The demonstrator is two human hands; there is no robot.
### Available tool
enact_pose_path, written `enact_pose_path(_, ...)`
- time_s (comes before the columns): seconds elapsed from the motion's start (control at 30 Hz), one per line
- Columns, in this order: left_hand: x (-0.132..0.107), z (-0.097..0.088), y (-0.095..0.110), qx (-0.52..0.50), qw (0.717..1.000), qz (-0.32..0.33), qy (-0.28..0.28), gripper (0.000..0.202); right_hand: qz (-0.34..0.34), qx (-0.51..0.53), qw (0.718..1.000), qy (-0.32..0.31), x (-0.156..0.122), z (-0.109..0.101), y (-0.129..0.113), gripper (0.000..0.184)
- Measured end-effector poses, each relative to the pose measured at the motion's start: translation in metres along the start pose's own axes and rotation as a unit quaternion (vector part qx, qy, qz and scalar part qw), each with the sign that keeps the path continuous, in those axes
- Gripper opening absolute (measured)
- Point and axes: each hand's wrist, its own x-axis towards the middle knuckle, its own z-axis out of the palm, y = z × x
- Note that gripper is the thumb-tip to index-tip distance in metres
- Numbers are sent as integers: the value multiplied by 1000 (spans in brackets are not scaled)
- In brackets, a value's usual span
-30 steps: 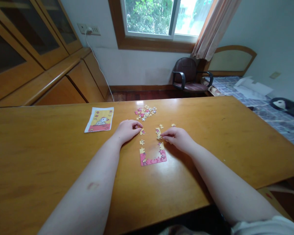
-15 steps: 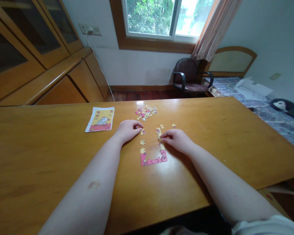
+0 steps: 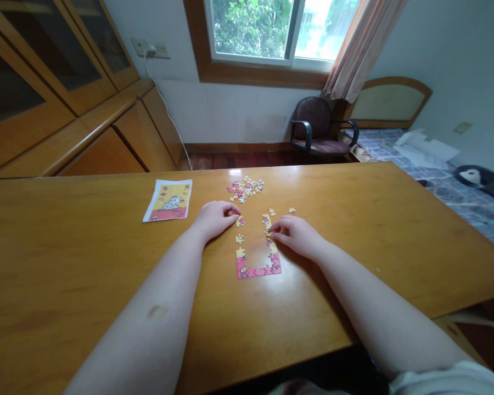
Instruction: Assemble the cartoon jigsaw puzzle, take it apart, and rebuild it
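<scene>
On the table, a partly assembled jigsaw puzzle forms a pink bottom edge with side columns rising in yellow. My right hand is at the right column, its thumb and fingers closed on a small yellow puzzle piece that they partly cover. My left hand rests on the table by the left column, thumb and index finger apart, beside a yellow corner piece. Below that corner piece lies a separate yellow piece. Two loose pieces, one yellow and another, lie beyond my right hand.
A heap of mixed puzzle pieces lies toward the table's far edge. Left of it is a picture sheet showing a white cartoon animal. Beyond the wooden table stand an office chair, a bed and cabinets.
My right fingers have shifted very slightly at the right column, around the small yellow piece. My left hand and the other pieces look unmoved.
</scene>
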Motion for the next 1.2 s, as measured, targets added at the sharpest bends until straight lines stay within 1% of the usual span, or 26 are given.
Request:
enact_pose_path(0.13,0,1,-1,-2,1000,-1,-2,26,-5,-2,1000,2,0,-1,0,9)
enact_pose_path(0.23,1,1,-2,-1,1000,1,0,26,-26,-19,999,7,-2,-6,0,11)
enact_pose_path(0.37,1,2,-3,-1,1000,2,-1,26,-70,-50,996,-2,-6,-13,-1,29)
enact_pose_path(0.43,1,2,-3,0,1000,2,-3,26,-80,-66,994,-18,-7,-14,-1,33)
enact_pose_path(0.57,0,1,-3,-1,1000,3,0,27,-78,-78,993,-41,-7,-13,0,30)
enact_pose_path(0.77,0,2,-3,-4,1000,2,0,27,-77,-75,993,-39,-6,-12,0,23)
enact_pose_path(0.9,0,1,-2,-5,1000,-1,-1,27,-85,-74,993,-34,-7,-12,-2,22)
enact_pose_path(1.03,0,1,-1,-5,1000,-3,-1,27,-104,-61,992,-34,-8,-13,-4,11)
enact_pose_path(1.13,0,1,0,-3,1000,-3,2,27,-114,-54,991,-52,-9,-14,-5,14)
enact_pose_path(1.2,0,1,-1,-3,1000,-4,2,27,-110,-55,991,-48,-8,-14,-5,12)
